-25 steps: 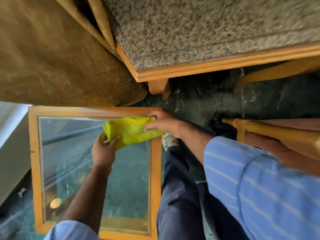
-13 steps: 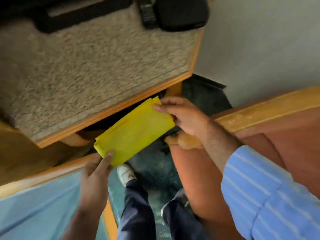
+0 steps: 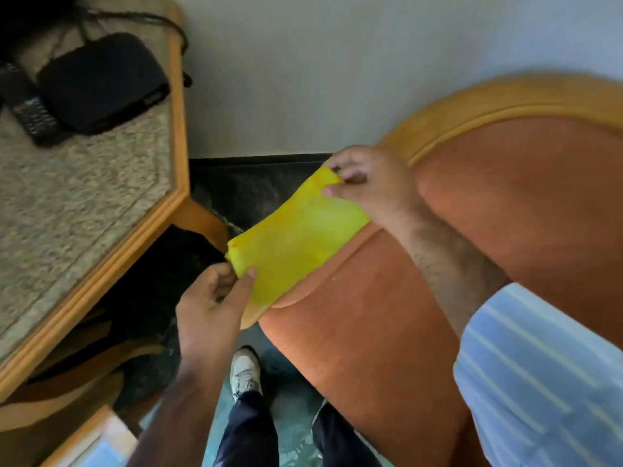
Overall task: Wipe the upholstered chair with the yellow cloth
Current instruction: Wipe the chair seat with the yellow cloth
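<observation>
Both hands were on the yellow cloth (image 3: pixel 296 241), folded into a flat rectangle and held stretched between them, slanting from lower left to upper right. Left hand (image 3: pixel 210 305) pinched the cloth's lower-left corner — thumb on top, fingers curled underneath. Right hand (image 3: pixel 367 183) pinched the upper-right corner between thumb and fingertips, closed tight on the fabric. The cloth sat over the left edge of the upholstered chair (image 3: pixel 371 332), its right half lying across the orange armrest and the wooden trim there; whether it was pressed onto the fabric or just above it, I couldn't tell. The chair's curved wooden back rail (image 3: pixel 488 102) ran behind the right hand, near the pale wall (image 3: pixel 337 62). To the left, well apart from the cloth, was a granite-topped table (image 3: pixel 84 197) with a wood edge; a black box (image 3: pixel 101 82) and a remote (image 3: pixel 32 112) lay at its far corner. Striped blue sleeve (image 3: pixel 539 382) on the right arm, dark trousers and a white shoe (image 3: pixel 244 372) below — view slightly blurred.
</observation>
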Demonstrator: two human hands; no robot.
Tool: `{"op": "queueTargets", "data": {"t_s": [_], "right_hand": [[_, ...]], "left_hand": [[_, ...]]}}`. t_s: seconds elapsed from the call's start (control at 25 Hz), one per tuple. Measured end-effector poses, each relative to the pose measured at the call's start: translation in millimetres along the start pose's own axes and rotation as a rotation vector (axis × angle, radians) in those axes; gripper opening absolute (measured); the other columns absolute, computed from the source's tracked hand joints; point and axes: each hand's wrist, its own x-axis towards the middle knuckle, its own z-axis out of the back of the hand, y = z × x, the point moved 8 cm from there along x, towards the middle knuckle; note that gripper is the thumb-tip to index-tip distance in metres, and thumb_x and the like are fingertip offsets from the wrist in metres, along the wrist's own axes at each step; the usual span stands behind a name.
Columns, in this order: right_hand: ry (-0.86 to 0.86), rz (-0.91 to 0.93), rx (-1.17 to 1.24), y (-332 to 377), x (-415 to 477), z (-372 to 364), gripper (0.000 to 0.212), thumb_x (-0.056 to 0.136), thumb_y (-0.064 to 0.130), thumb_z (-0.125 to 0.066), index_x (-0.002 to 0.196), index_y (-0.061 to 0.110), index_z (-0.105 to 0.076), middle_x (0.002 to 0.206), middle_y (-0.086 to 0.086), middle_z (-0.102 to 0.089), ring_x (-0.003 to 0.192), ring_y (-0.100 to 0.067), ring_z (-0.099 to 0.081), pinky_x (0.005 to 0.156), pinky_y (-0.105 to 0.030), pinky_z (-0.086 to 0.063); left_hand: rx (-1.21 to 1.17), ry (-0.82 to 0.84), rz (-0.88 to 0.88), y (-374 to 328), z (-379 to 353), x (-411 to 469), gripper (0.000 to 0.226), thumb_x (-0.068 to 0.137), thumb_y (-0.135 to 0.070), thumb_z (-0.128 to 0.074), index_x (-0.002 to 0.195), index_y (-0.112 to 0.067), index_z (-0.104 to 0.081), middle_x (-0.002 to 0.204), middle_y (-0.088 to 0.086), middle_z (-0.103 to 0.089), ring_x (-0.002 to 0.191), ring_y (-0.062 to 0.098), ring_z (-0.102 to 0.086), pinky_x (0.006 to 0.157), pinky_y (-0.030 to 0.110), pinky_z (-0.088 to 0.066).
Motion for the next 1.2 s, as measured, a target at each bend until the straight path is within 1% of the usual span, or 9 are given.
{"op": "queueTargets", "data": {"t_s": [0.08, 0.16, 0.28, 0.4, 0.52, 0.64, 0.72, 1.0, 1.2], "right_hand": [[0.029, 0.083, -0.108, -5.2, -1.1, -19.9, 0.034, 0.075, 0.006, -0.088, 0.106, 0.012, -0.075, 0.08, -0.003, -0.075, 0.068, 0.008, -0.068, 0.072, -0.013, -0.054], [0.04, 0.143, -0.168, -10.9, -1.8, -39.5, 0.034, 0.074, 0.007, -0.089, 0.106, 0.012, -0.076, 0.088, -0.007, -0.08, 0.083, -0.012, -0.076, 0.083, -0.034, -0.061], [0.084, 0.172, -0.362, -21.3, -3.3, -64.9, 0.033, 0.079, 0.012, -0.086, 0.111, 0.015, -0.075, 0.1, -0.009, -0.08, 0.097, -0.024, -0.075, 0.082, -0.041, -0.06], [0.021, 0.307, -0.603, -23.2, -7.5, -60.6, 0.041, 0.084, 0.028, -0.081, 0.122, 0.017, -0.071, 0.113, -0.011, -0.074, 0.115, -0.032, -0.066, 0.091, -0.047, -0.057], [-0.179, 0.43, -0.898, -27.9, 4.9, -16.8, 0.063, 0.099, 0.054, -0.054, 0.142, 0.009, -0.056, 0.147, -0.015, -0.059, 0.147, -0.036, -0.043, 0.12, -0.057, -0.035], [-0.236, 0.324, -1.116, -41.3, 38.9, 45.7, 0.069, 0.106, 0.057, -0.031, 0.154, 0.007, -0.038, 0.163, -0.016, -0.039, 0.157, -0.034, -0.024, 0.128, -0.057, -0.018], [-0.199, 0.279, -1.182, -49.7, 57.2, 79.6, 0.07, 0.108, 0.056, -0.023, 0.157, 0.007, -0.031, 0.165, -0.017, -0.034, 0.159, -0.032, -0.018, 0.129, -0.056, -0.012], [-0.277, 0.357, -1.164, -59.0, 72.1, 115.8, 0.056, 0.112, 0.044, -0.019, 0.147, 0.013, -0.05, 0.154, -0.01, -0.053, 0.153, -0.03, -0.034, 0.126, -0.048, -0.025], [-0.303, 0.384, -1.151, -57.1, 74.9, 114.1, 0.056, 0.112, 0.044, -0.016, 0.143, 0.017, -0.054, 0.151, -0.006, -0.056, 0.15, -0.028, -0.039, 0.123, -0.044, -0.026]], "left_hand": [[0.208, -0.06, 0.046, 14.8, 11.6, -0.6, 0.017, 0.091, -0.033, -0.077, 0.083, -0.019, -0.072, 0.081, 0.005, -0.075, 0.075, 0.019, -0.068, 0.065, 0.033, -0.047], [0.358, -0.055, 0.084, 29.3, 16.3, 2.5, 0.025, 0.088, -0.035, -0.079, 0.073, -0.017, -0.069, 0.075, 0.008, -0.072, 0.074, 0.026, -0.067, 0.064, 0.035, -0.045], [0.535, -0.005, 0.021, 43.8, 13.7, 11.8, 0.032, 0.084, -0.029, -0.084, 0.067, -0.017, -0.061, 0.073, 0.006, -0.064, 0.068, 0.024, -0.062, 0.062, 0.034, -0.044], [0.586, -0.015, -0.119, 35.5, 11.5, 17.0, 0.039, 0.079, -0.024, -0.089, 0.106, -0.014, -0.063, 0.114, 0.01, -0.061, 0.096, 0.029, -0.064, 0.079, 0.038, -0.053], [0.788, 0.153, -0.581, 8.2, -13.9, 18.7, 0.086, 0.091, -0.035, -0.075, 0.158, -0.003, -0.032, 0.165, 0.018, -0.035, 0.156, 0.032, -0.032, 0.124, 0.049, -0.034], [1.146, 0.431, -1.011, 15.3, -76.6, 14.8, 0.087, 0.101, -0.054, -0.051, 0.165, -0.007, -0.017, 0.175, 0.013, -0.015, 0.163, 0.03, -0.015, 0.127, 0.055, -0.028], [1.319, 0.492, -1.107, 26.4, -112.3, 22.5, 0.083, 0.106, -0.059, -0.039, 0.166, -0.006, -0.016, 0.176, 0.013, -0.01, 0.162, 0.032, -0.016, 0.122, 0.061, -0.034], [1.139, 0.264, -1.186, -70.1, -227.0, 51.2, 0.075, 0.109, -0.056, -0.031, 0.163, -0.004, -0.026, 0.172, 0.014, -0.026, 0.16, 0.033, -0.024, 0.123, 0.061, -0.031], [1.052, 0.289, -1.145, -90.1, -243.6, 58.3, 0.073, 0.108, -0.054, -0.034, 0.166, -0.011, -0.02, 0.175, 0.006, -0.02, 0.162, 0.027, -0.018, 0.125, 0.053, -0.029]]}}
